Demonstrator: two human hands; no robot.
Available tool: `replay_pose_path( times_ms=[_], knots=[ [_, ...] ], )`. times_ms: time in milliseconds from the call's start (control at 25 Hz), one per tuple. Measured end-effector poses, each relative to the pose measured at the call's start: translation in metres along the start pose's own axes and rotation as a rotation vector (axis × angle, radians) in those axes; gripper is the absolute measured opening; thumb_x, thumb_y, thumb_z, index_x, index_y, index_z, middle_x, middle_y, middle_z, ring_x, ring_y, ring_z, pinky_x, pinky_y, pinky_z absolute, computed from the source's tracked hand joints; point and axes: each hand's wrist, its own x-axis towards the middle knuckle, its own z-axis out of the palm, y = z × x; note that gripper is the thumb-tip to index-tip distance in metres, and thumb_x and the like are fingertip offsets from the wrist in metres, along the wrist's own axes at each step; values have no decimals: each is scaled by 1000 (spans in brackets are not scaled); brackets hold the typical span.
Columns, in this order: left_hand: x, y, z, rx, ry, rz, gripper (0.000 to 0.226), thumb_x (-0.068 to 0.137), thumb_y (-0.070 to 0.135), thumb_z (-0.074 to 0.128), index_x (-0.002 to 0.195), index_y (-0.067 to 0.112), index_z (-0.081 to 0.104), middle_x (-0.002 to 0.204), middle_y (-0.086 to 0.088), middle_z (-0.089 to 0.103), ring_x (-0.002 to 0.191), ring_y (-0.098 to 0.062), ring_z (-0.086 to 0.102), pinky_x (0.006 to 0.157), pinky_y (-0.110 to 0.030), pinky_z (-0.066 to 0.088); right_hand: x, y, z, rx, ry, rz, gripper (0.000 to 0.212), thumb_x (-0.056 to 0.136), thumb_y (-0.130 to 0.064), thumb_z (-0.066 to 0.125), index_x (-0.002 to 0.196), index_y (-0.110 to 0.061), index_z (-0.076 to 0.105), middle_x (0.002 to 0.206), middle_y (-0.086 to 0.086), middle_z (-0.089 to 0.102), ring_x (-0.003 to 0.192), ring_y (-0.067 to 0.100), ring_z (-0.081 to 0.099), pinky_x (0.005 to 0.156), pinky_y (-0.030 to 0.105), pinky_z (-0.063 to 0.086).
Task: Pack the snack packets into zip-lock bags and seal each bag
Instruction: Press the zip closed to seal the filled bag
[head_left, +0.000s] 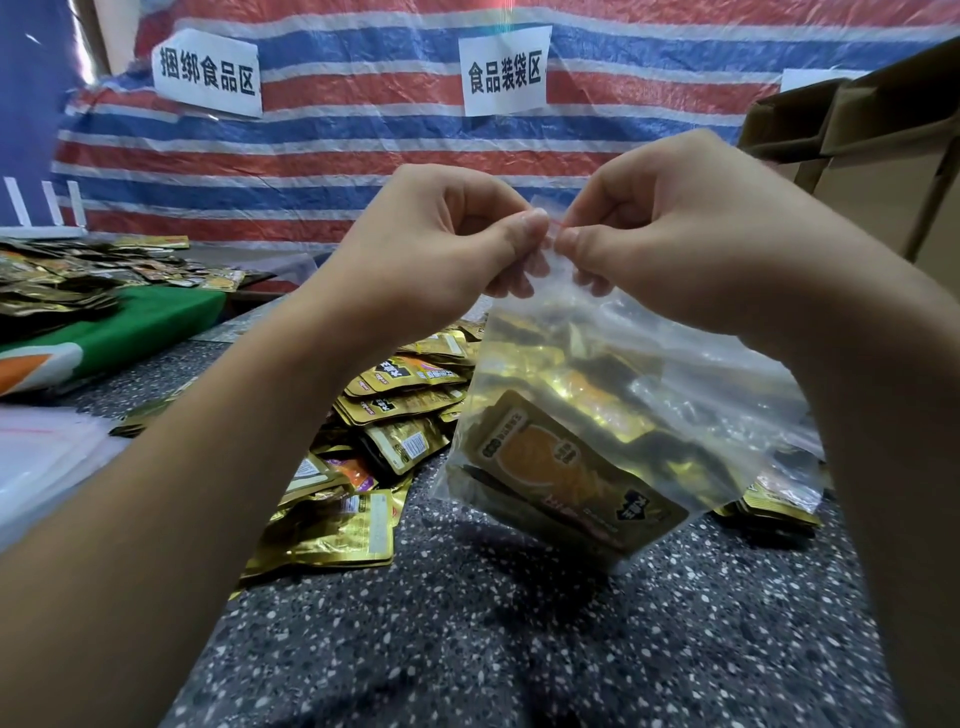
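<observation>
Pinching the zip-lock bag (613, 415) by its red seal strip, my left hand (447, 249) and right hand (670, 234) both clamped there, I hold it above the counter (519, 649); thin, slippery film, sagging with gold snack packets (571, 467).

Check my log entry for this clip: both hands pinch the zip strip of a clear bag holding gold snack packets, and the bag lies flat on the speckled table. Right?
Not quite. In the head view the zip-lock bag hangs in the air from the left hand and right hand, above the speckled table. The rest holds: both pinch its zip strip, with gold snack packets inside.
</observation>
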Motion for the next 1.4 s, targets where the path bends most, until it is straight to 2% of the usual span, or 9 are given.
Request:
replay_pose_path(
  times_ms=[160,280,480,560,800,1000,1160,1320,1400],
  knots=[
    [0,-2,0,-3,11,-10,20,96,15,60,88,1,72,73,-4,72,64,-13,66,68,-32,55,-1,0,-1,-8,0,-9,18,92,-31,66,76,-26,71,69,-11,72,66,12,69,64,34,56],
    [0,-2,-1,-1,9,-14,20,96,16,60,87,2,72,74,-5,72,65,-14,67,68,-31,55,0,0,-1,-14,-3,-22,19,92,-32,66,75,-26,71,68,-12,72,64,12,68,60,33,53],
    [0,-4,2,-4,20,5,20,96,14,60,93,-2,71,76,-9,72,65,-14,66,69,-33,55,1,3,1,-30,-4,-24,21,93,-33,66,73,-27,70,68,-16,71,62,8,67,52,23,47],
    [0,-4,3,11,28,24,18,96,12,60,93,-1,71,75,-7,71,65,-10,65,68,-30,55,0,3,1,-35,-1,-30,21,93,-32,66,73,-27,70,68,-17,70,61,5,66,53,22,45],
    [-1,-5,9,77,48,58,14,96,9,59,90,2,69,68,3,66,62,-3,63,63,-17,49,0,3,4,-83,18,-56,17,94,-30,64,79,-26,71,69,-7,69,65,7,66,62,30,57],
    [0,-4,9,83,70,57,15,96,10,59,89,1,69,71,-1,68,63,-6,63,65,-20,50,0,3,5,-70,33,-59,20,93,-30,63,76,-23,70,68,-5,69,65,11,66,59,30,52],
    [0,-4,12,48,77,20,18,98,10,56,93,-2,68,77,-8,69,64,-9,63,64,-20,51,1,5,4,-68,40,-46,19,94,-30,64,77,-23,69,71,-5,68,69,12,67,64,34,55],
    [-1,-5,12,6,47,14,16,98,14,56,90,5,67,76,-5,68,63,-12,65,62,-21,50,1,3,7,-64,42,-65,18,94,-28,64,78,-22,69,72,-3,68,71,17,67,65,39,58],
    [0,-6,14,56,107,48,16,97,13,59,87,5,69,72,-4,67,60,-11,64,61,-24,51,1,2,7,-78,20,-39,21,95,-31,63,77,-22,68,72,-1,69,68,18,66,62,37,54]
  ],
)
